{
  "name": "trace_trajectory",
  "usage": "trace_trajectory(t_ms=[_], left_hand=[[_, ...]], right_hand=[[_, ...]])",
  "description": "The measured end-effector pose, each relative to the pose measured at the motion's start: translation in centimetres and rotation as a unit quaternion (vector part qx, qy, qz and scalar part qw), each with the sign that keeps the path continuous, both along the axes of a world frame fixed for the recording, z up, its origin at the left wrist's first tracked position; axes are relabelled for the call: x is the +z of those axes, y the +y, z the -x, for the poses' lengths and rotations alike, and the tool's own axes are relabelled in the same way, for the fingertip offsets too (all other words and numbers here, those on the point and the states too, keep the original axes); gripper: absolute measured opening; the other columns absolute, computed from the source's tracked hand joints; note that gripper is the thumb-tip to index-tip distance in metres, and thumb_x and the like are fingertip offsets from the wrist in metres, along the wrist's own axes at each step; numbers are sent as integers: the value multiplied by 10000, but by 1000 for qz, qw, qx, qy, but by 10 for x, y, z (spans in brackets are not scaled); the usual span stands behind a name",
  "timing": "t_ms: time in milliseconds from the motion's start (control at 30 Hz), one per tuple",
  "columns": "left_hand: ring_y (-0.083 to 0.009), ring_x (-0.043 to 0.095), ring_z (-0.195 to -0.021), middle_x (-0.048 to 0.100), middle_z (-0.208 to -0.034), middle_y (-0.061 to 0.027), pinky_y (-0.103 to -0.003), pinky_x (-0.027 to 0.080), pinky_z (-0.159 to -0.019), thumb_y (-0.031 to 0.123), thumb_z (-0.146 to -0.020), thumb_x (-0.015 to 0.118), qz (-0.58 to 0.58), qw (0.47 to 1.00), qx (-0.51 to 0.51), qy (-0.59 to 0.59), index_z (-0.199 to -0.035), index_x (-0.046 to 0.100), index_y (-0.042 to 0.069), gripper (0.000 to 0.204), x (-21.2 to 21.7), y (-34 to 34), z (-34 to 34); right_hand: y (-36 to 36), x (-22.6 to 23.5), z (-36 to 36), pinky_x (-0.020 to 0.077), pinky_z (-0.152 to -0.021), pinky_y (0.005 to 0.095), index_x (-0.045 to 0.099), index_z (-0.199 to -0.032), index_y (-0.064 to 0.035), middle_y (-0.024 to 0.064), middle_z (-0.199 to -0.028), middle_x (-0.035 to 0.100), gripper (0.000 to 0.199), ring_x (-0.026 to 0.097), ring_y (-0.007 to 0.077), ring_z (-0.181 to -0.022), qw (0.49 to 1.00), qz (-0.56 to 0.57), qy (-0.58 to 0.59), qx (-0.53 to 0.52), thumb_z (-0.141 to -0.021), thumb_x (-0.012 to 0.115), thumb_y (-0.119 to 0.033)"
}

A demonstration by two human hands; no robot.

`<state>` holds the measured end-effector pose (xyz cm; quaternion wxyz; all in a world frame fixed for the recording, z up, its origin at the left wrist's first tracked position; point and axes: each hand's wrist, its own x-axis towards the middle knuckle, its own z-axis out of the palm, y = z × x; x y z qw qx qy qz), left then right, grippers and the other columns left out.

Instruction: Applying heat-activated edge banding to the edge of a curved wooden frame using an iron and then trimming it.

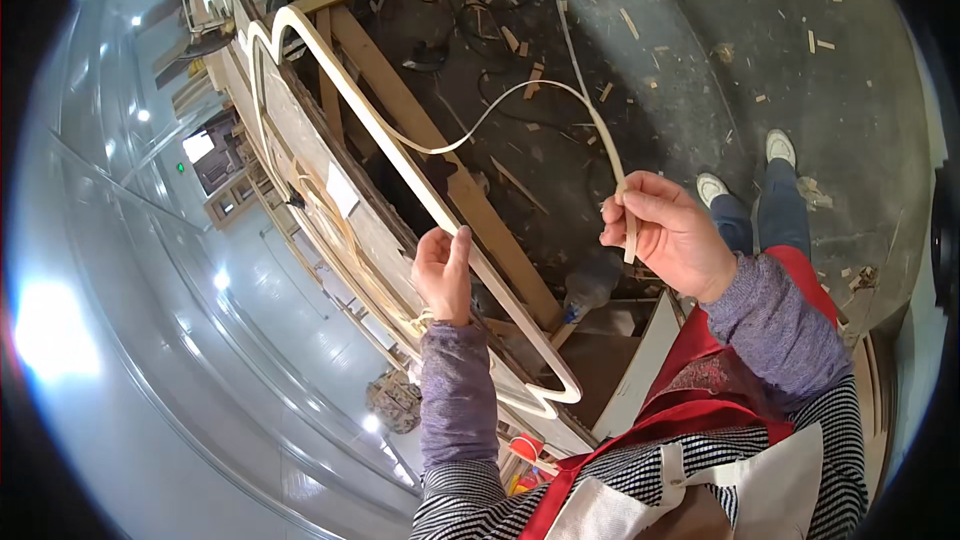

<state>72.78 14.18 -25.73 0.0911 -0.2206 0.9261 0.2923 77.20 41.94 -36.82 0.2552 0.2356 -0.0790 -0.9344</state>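
A long, pale wooden frame (pixel 350 90) with wavy, curved ends stands along the workbench's edge. My left hand (pixel 443 275) is closed on its near rail, thumb up beside the wood. To the right, my right hand (pixel 672 232) pinches a thin, pale, flexible strip (pixel 606 138) between thumb and fingers. A short end of it sticks out below the fingers. From the grip the strip runs up and away, and a thin length curves back in a loose wave towards the frame's rail. Whether it is fixed there I cannot tell.
The workbench (pixel 300 110) carries a white sheet (pixel 341 190) and more strips. Wooden planks (pixel 500 240) lie under the frame. Scraps and cables litter the dark floor (pixel 680 50). A clear plastic bottle (pixel 592 280) is below my hands; my shoes (pixel 780 147) show at right.
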Motion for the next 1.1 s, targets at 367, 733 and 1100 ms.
trace_trajectory(t_ms=[367,733,1100], left_hand=[[-53,538,-688,598,-785,5,-202,438,-624,188,-871,702,21,999,29,-19,-994,596,-37,278,3,9,2],[-165,614,-849,646,-940,-86,-293,495,-758,245,-860,721,80,996,35,22,-1111,581,-23,393,18,30,11],[-200,597,-998,622,-1078,-119,-320,483,-851,252,-850,727,50,994,78,50,-1193,554,-9,465,21,25,157]], right_hand=[[54,-19,67,507,-866,370,592,-967,-76,59,-940,656,108,643,160,-859,990,-17,-43,-136,-971,501,-135],[153,-40,254,517,-854,326,619,-986,-23,62,-962,671,150,650,167,-910,973,-167,52,-148,-945,565,-157],[223,-24,481,503,-873,309,622,-1032,-26,64,-976,673,162,649,152,-934,943,-268,128,-150,-943,560,-146]])
